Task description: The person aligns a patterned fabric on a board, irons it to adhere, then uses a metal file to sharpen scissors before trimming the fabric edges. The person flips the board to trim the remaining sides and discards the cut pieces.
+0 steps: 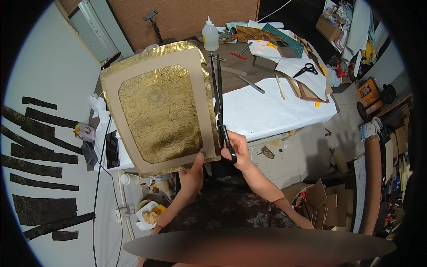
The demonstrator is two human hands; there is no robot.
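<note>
A beige frame board [108, 107] with a cut-out middle is held up in front of me. Gold patterned brocade [160, 111] shows through its opening and sticks out past its outer edges. My left hand [192, 175] grips the board's lower edge near its right corner, thumb on the face and the other fingers hidden behind. In my right hand [239, 147] are long black-handled scissors [219, 107], fingers in the loops. Their blades point away from me, slightly parted, along the board's right edge. Whether they touch the fabric there I cannot tell.
On the table beyond lie a squeeze bottle [210, 35], a knife-like tool [251, 83], a pencil [280, 86] and black scissors [308, 69] on white paper [275, 107]. A green cutting mat [284, 40] is at the back. Dark fabric strips [44, 209] hang at left; cardboard boxes [327, 200] stand right.
</note>
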